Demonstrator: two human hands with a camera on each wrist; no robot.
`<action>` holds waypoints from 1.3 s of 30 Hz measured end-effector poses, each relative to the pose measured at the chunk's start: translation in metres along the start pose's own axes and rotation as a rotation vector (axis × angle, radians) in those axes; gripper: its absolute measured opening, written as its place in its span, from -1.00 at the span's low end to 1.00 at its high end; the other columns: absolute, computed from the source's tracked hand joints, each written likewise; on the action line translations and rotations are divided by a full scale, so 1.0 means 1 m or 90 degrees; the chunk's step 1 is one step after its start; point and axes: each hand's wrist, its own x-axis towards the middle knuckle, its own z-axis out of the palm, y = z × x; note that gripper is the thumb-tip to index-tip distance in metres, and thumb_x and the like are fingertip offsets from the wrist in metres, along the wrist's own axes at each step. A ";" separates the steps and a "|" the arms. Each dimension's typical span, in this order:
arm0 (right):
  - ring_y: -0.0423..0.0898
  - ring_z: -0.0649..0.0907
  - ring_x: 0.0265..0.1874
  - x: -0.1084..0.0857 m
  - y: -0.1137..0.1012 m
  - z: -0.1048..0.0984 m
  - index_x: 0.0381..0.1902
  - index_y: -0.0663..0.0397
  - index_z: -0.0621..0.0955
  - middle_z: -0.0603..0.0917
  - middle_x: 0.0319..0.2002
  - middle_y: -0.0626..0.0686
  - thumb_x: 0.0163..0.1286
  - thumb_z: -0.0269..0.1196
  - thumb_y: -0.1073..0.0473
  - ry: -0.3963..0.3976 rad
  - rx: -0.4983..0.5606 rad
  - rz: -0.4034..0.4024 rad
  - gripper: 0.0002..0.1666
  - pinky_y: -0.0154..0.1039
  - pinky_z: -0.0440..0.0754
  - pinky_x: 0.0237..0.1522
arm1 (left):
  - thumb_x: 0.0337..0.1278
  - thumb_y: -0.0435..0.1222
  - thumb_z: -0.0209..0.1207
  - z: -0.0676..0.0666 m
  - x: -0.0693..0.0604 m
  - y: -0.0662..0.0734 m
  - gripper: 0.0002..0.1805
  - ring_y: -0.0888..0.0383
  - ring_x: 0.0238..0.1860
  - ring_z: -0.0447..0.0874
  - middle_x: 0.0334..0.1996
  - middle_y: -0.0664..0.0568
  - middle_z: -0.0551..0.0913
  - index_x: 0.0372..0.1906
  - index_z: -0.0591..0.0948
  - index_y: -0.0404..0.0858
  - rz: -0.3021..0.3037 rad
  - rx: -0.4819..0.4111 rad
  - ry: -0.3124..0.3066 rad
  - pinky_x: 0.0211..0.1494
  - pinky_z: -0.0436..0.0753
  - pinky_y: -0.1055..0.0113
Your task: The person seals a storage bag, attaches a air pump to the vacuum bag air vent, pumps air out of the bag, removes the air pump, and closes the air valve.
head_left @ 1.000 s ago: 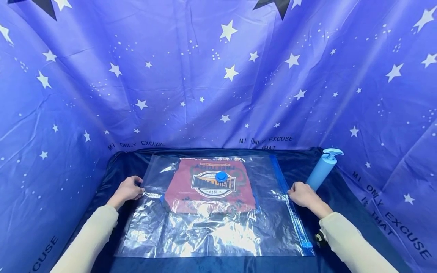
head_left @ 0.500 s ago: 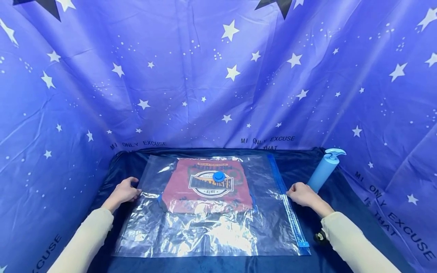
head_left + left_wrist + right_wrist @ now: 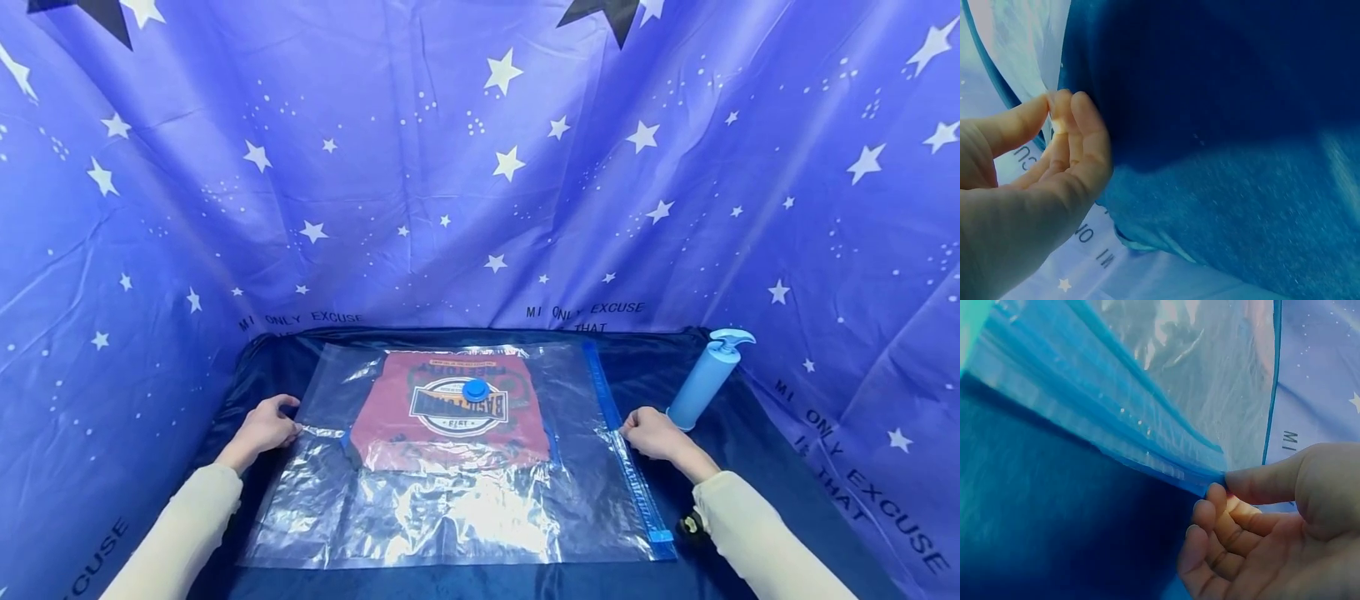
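A clear vacuum storage bag (image 3: 420, 517) lies flat in the head view, with a folded red printed garment (image 3: 382, 417) inside. Its round blue valve (image 3: 476, 390) sits over the garment's print. My left hand (image 3: 264, 429) pinches the bag's left edge between thumb and fingertips. On the opposite side, my right hand (image 3: 660, 435) pinches the blue zip edge (image 3: 1141, 431) in the same way. A blue zip slider (image 3: 660, 536) is at the near end of that edge. The left wrist view shows the bag's film (image 3: 1047, 44) caught at the fingertips.
A light blue hand pump (image 3: 705, 383) stands tilted in view just beyond my right hand. Dark blue cloth (image 3: 465, 581) covers the surface. Purple star-patterned curtains (image 3: 420, 167) enclose the back and both sides. A small dark object (image 3: 690, 524) shows by the right sleeve.
The bag has slid a little to the left, with both hands moving along while they keep their pinch. The pump has stayed in place.
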 end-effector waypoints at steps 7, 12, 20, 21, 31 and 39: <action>-0.17 0.39 -0.70 0.002 -0.005 0.003 -0.53 0.07 0.46 0.45 -0.64 -0.06 0.49 0.12 0.31 -0.019 0.026 -0.002 -0.68 -0.26 0.37 -0.57 | 0.11 -0.55 0.22 -0.006 0.000 -0.008 -0.46 0.19 -0.53 0.64 -0.52 0.00 0.65 0.23 0.42 -0.62 -0.015 -0.002 0.023 -0.44 0.66 0.35; -0.16 0.35 -0.70 0.000 -0.006 -0.002 -0.57 0.01 0.39 0.40 -0.65 -0.06 0.49 0.06 0.31 -0.032 0.024 0.016 -0.64 -0.27 0.34 -0.58 | 0.15 -0.52 0.21 -0.005 -0.001 -0.010 -0.45 0.18 -0.48 0.65 -0.47 -0.03 0.67 0.25 0.41 -0.62 -0.016 -0.013 0.017 -0.43 0.66 0.31; -0.17 0.35 -0.70 0.005 -0.015 0.001 -0.56 0.02 0.40 0.40 -0.67 -0.07 0.50 0.07 0.32 -0.031 0.016 -0.011 -0.64 -0.25 0.35 -0.57 | 0.13 -0.54 0.18 -0.007 -0.003 -0.018 -0.46 0.19 -0.51 0.66 -0.48 0.00 0.67 0.25 0.42 -0.62 -0.033 -0.014 0.028 -0.43 0.68 0.30; -0.17 0.35 -0.70 0.006 -0.015 0.002 -0.56 0.00 0.39 0.39 -0.67 -0.08 0.50 0.08 0.33 -0.031 0.019 -0.012 -0.63 -0.26 0.35 -0.57 | 0.14 -0.54 0.19 -0.008 -0.004 -0.019 -0.46 0.18 -0.51 0.66 -0.48 0.00 0.67 0.25 0.42 -0.62 -0.034 -0.017 0.026 -0.43 0.68 0.30; -0.17 0.42 -0.70 0.009 -0.017 0.019 -0.55 0.03 0.45 0.47 -0.64 -0.06 0.47 0.10 0.32 -0.017 0.024 -0.006 -0.68 -0.28 0.38 -0.58 | 0.13 -0.56 0.20 -0.020 0.000 -0.018 -0.49 0.18 -0.55 0.64 -0.50 -0.01 0.66 0.20 0.42 -0.62 -0.052 -0.009 0.021 -0.44 0.68 0.32; -0.16 0.40 -0.69 0.007 -0.019 0.014 -0.51 0.08 0.48 0.48 -0.61 -0.04 0.46 0.11 0.31 -0.019 0.025 -0.010 -0.72 -0.27 0.37 -0.59 | 0.20 -0.52 0.14 -0.021 0.001 -0.024 -0.53 0.20 -0.52 0.65 -0.47 0.00 0.66 0.20 0.42 -0.64 -0.068 -0.033 0.027 -0.43 0.69 0.31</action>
